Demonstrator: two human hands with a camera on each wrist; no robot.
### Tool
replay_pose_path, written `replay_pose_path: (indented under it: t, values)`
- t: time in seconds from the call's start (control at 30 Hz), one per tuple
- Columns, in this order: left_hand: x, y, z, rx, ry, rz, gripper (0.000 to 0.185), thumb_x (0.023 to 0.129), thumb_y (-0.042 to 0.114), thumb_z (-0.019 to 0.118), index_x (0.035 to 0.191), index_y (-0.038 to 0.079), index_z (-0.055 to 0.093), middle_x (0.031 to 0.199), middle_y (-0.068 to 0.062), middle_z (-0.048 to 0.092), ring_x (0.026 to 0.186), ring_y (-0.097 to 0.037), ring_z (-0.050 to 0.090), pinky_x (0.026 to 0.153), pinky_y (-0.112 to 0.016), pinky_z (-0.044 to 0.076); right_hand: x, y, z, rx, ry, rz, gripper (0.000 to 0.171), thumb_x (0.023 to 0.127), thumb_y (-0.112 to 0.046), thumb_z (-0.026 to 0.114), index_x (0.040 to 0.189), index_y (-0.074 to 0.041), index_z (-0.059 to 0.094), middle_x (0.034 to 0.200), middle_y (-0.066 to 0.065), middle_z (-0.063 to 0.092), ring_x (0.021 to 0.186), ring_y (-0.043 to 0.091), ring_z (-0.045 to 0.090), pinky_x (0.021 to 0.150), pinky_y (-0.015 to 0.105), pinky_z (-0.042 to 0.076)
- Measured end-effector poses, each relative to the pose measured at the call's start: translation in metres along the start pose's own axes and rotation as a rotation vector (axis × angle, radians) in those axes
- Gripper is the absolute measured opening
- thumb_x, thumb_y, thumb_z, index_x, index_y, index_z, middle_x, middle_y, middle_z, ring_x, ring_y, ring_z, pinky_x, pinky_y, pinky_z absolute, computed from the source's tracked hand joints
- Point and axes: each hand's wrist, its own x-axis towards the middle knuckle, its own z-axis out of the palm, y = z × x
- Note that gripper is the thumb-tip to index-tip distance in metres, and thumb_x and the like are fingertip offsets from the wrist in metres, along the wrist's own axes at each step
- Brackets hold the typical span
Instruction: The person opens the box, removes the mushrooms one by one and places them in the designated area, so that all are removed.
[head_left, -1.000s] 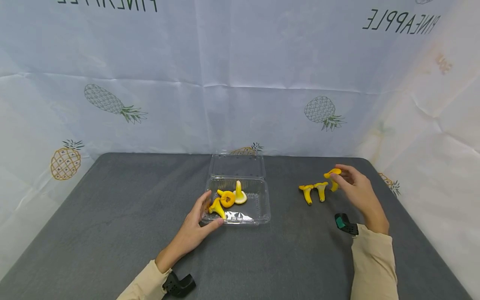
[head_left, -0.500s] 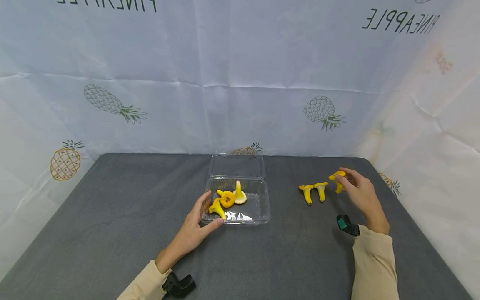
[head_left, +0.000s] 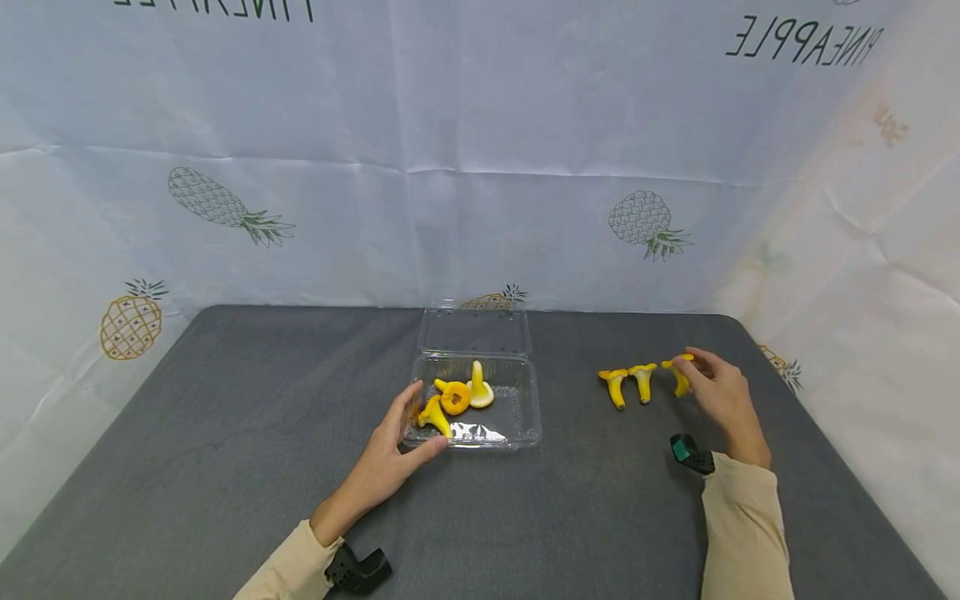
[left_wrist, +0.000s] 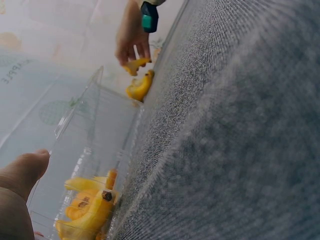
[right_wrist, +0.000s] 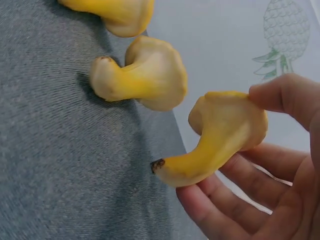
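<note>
My right hand (head_left: 720, 392) pinches a yellow chanterelle mushroom (right_wrist: 220, 135) by its cap, thumb on one side and fingers under it. Its curved stem with a dark tip points down toward the table in the head view. Just left of it, two more chanterelles (head_left: 643, 382) lie side by side on the table. With thumb and fingers at its left front corner, my left hand (head_left: 382, 462) holds a clear plastic clamshell container (head_left: 517, 433). Inside sit several chanterelles (head_left: 454, 398), gathered in the left half; one stands stem up on its cap.
The container's clear lid (head_left: 474, 332) stands raised at the back. A dark grey table (head_left: 225, 450) lies under everything, its far edge close to a white curtain (head_left: 360, 233) printed with pineapples. Each wrist wears a black camera mount (head_left: 358, 570).
My right hand shifts slightly right and then lowers the held chanterelle beside the other two, into line with them. The left hand and the container stay where they were.
</note>
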Motion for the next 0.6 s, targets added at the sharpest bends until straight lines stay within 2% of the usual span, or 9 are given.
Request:
replay_pose_path:
  t: [0.27,0.47,0.6]
  values:
    - [0.0,0.0,0.0,0.003,-0.002,-0.006,0.087,0.094,0.032,0.069,0.159,0.013,0.015,0.166,-0.013,0.017,0.151,-0.036,0.026,0.12,-0.058,0.027,-0.001,0.001,0.008,0.021,0.043,0.08,0.062,0.104,-0.04,0.047,0.143,0.009,0.043,0.131,0.034,0.057,0.097,0.042,0.068,0.067,0.032,0.058]
    - [0.0,0.001,0.0,0.004,-0.001,-0.01,0.086,0.094,0.03,0.069,0.159,0.013,0.015,0.166,-0.013,0.017,0.151,-0.036,0.026,0.12,-0.058,0.027,0.0,0.003,0.011,0.025,0.026,0.061,0.06,0.105,-0.036,0.047,0.145,0.008,0.041,0.133,0.036,0.055,0.106,0.046,0.064,0.074,0.042,0.061]
    - [0.0,0.001,0.0,0.007,-0.001,-0.014,0.087,0.094,0.032,0.069,0.159,0.013,0.015,0.166,-0.013,0.017,0.151,-0.036,0.026,0.12,-0.058,0.027,0.002,0.008,0.011,0.0,-0.005,0.063,0.057,0.103,-0.024,0.054,0.146,0.01,0.038,0.132,0.038,0.054,0.104,0.047,0.065,0.077,0.048,0.059]
